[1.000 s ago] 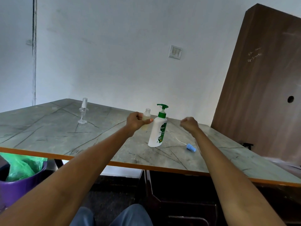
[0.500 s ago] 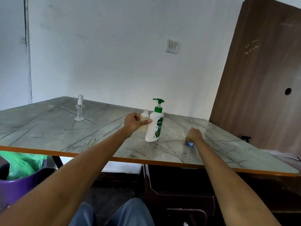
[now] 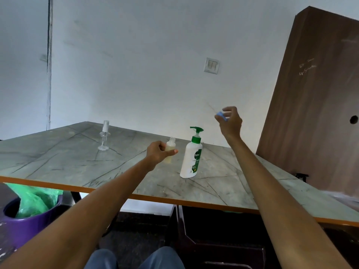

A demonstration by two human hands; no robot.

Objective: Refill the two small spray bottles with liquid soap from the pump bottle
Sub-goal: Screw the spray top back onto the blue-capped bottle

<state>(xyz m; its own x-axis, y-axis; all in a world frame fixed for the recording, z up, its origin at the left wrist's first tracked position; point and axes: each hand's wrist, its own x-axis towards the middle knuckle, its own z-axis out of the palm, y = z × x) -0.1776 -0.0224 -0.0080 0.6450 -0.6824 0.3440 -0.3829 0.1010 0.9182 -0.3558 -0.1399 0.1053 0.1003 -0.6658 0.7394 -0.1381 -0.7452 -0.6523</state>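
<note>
1. My left hand (image 3: 158, 152) was out over the tabletop (image 3: 58, 158), fingers wrapped around a small open bottle (image 3: 170, 147). Its cap was off, and it had a pale yellowish liquid inside.
2. That bottle was upright, just left of the pump bottle (image 3: 191, 160) and not touching it. Couldn't tell whether its base sat on the tabletop or hung just above it.
3. My right hand (image 3: 231, 123) was raised well above the tabletop, higher than the pump's green head. The fingers were pinching a little blue spray cap (image 3: 221, 115), with a thin dip tube (image 3: 212, 107) sticking out up and to the left.
4. The pump bottle, white with a green label and pump, stood on the tabletop between my two arms, with nothing touching it.
5. The second spray bottle (image 3: 104, 135), clear with its sprayer top on, stood way off to the left near the far edge.
6. A purple bin (image 3: 25, 228) with a green bag sat on the floor at the lower left.
</note>
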